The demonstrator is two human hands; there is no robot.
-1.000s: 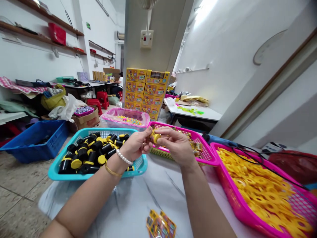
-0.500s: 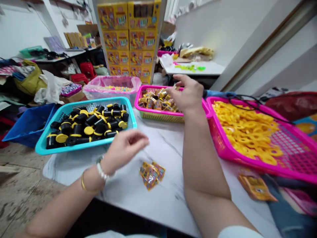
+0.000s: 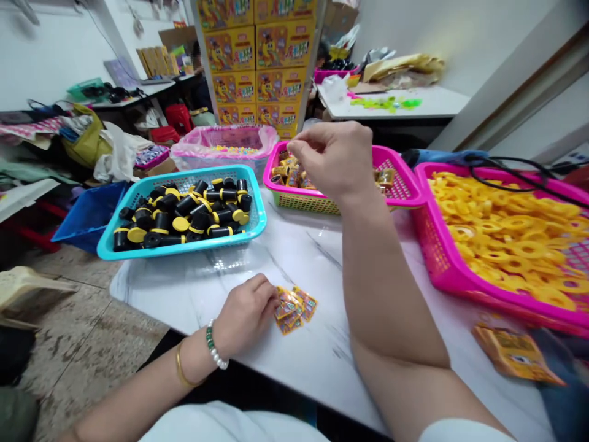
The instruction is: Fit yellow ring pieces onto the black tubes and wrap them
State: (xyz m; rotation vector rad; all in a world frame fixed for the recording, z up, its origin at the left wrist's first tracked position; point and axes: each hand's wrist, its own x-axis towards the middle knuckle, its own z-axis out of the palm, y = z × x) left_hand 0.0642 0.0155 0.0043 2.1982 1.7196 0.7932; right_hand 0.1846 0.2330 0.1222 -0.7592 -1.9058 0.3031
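My left hand (image 3: 246, 312) rests on the white marbled table, fingers curled at the left edge of a small pile of yellow printed packets (image 3: 291, 312). Whether it grips one is hidden. Raised over a pink basket (image 3: 405, 184) of small wrapped brown-and-gold pieces (image 3: 291, 172) is my right hand (image 3: 338, 156), its thumb and fingers pinched together; anything between them is too small to make out. A turquoise basket (image 3: 184, 247) at the left holds black cylinders with yellow lids (image 3: 188, 212).
At the right, a large pink basket (image 3: 435, 258) holds yellow plastic rings (image 3: 506, 233). An orange packet (image 3: 515, 353) lies at the right edge. Behind are a pink lined tub (image 3: 193, 153), stacked yellow cartons (image 3: 257, 67) and a blue bin (image 3: 87, 215) on the left.
My left hand has come down to the packets and its fingers have curled. Above the pink basket, my right hand's fingers have closed together. The camera view has shifted.
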